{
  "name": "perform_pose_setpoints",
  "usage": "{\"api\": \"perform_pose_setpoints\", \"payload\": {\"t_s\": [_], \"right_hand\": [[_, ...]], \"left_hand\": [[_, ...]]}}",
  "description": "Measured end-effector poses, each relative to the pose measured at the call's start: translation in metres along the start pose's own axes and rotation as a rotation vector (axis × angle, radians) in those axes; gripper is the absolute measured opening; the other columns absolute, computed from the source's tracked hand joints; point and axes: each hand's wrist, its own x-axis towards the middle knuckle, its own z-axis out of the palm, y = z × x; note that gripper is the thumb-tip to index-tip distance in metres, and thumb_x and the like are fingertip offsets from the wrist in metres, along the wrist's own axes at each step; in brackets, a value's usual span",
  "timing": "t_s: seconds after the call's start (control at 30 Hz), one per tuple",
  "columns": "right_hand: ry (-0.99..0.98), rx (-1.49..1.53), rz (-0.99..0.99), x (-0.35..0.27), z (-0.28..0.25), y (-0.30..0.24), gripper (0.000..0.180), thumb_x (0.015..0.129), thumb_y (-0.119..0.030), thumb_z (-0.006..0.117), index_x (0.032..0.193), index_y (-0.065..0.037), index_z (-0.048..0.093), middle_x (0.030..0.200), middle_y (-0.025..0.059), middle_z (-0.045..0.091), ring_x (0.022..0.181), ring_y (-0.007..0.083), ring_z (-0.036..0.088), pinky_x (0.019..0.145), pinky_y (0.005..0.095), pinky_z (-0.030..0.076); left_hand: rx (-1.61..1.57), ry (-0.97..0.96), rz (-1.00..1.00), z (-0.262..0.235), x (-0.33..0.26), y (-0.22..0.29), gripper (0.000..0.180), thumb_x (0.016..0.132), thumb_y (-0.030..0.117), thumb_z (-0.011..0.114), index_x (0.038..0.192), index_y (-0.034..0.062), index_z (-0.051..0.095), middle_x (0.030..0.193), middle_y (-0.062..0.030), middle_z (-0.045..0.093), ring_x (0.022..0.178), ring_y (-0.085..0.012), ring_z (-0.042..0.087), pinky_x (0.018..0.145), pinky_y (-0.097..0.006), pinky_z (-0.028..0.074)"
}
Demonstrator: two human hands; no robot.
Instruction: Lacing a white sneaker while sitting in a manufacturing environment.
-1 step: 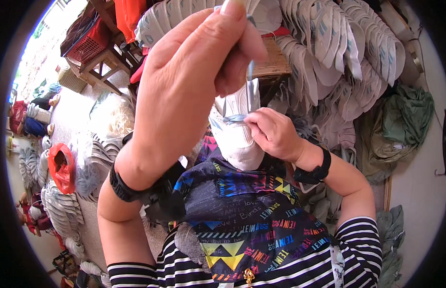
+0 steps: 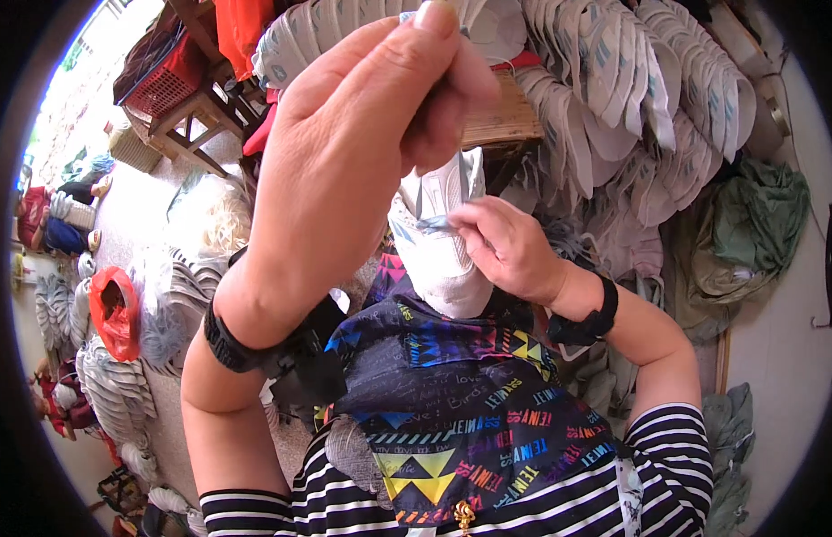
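Observation:
A white shoe upper (image 2: 447, 268) with a rounded toe stands toe-down against my apron, in front of my chest. Pale blue-grey shoelace (image 2: 434, 223) crosses its front. My left hand (image 2: 371, 98) is raised high and close to the camera, its thumb and fingers closed in a pinch on the lace; most of that strand is hidden behind the hand. My right hand (image 2: 510, 246) is at the shoe's right side, thumb and index finger closed at the lace crossing, slightly blurred.
Rows of stacked white shoe uppers (image 2: 604, 72) fill the back and right, by a wooden bench top (image 2: 501, 121). A green cloth bundle (image 2: 756, 224) lies at right. At left are a red bag (image 2: 114, 313), striped stacked uppers (image 2: 116, 394) and a red basket (image 2: 170, 76) on a stool.
My right hand's index finger has shifted slightly up and left over the lace. The strand visible below my left hand has mostly gone from sight. The shoe stays in place.

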Motion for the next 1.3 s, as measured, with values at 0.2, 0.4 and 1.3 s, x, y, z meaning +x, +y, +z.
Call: {"api": "perform_pose_setpoints", "payload": {"t_s": [0.2,0.4,1.3], "right_hand": [[-0.214,1.069,0.478,0.058,-0.014,-0.014,0.02,0.099,-0.016,0.051,0.107,-0.001,0.061,0.095,0.0006,0.061,0.088,0.0079,0.057,0.087,0.0279,0.048],[0.264,1.478,0.508,0.065,-0.055,0.037,0.02,0.097,-0.018,0.054,0.09,-0.002,0.064,0.074,0.0018,0.059,0.066,0.0109,0.057,0.074,0.0313,0.053],[1.094,1.205,0.663,-0.166,-0.401,0.185,0.025,0.097,-0.002,0.043,0.12,0.004,0.05,0.064,-0.0004,0.035,0.054,0.01,0.033,0.046,0.0224,0.029]], "left_hand": [[0.168,0.315,-0.045,-0.043,0.008,-0.016,0.032,0.102,0.023,0.044,0.107,-0.0046,0.059,0.08,-0.0023,0.055,0.068,-0.0078,0.047,0.059,-0.021,0.039],[-0.328,0.426,-0.079,-0.177,-0.025,-0.013,0.021,0.101,0.014,0.043,0.109,-0.0023,0.053,0.084,-0.0023,0.052,0.068,-0.0083,0.043,0.053,-0.019,0.036],[-0.352,1.067,0.067,-0.483,-0.244,0.127,0.005,0.097,0.003,0.048,0.097,-0.0001,0.052,0.068,0.0011,0.037,0.057,-0.0105,0.032,0.053,-0.025,0.029]]}}
